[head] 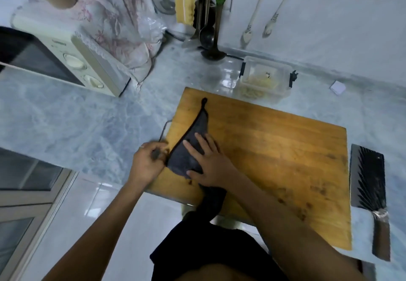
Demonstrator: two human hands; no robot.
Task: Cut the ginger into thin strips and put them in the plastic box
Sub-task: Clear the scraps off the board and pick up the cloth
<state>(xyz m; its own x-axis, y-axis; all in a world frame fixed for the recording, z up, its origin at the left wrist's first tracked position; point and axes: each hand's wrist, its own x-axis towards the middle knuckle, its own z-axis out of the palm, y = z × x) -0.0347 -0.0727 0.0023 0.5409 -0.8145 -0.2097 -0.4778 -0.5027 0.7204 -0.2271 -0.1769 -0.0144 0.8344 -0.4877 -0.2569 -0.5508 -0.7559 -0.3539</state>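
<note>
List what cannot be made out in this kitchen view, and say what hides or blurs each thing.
- Plastic box: pale strips inside, blurred through its wall; amount unclear.
- Cleaver: motion blur smears its blade.
- Dark cloth: the right hand covers its middle.
- Left hand: curled at the cutting board edge; what it grips is unclear.

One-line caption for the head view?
Both hands wipe the cutting board with a dark cloth; cleaver aside.

both arms reach in from the bottom edge, right hand (211,160) lying flat, palm down, fingers straight and spread near the cutting board's (274,149) left edge, left hand (146,162) just beside it with fingers curled in, pinching at that edge
</note>
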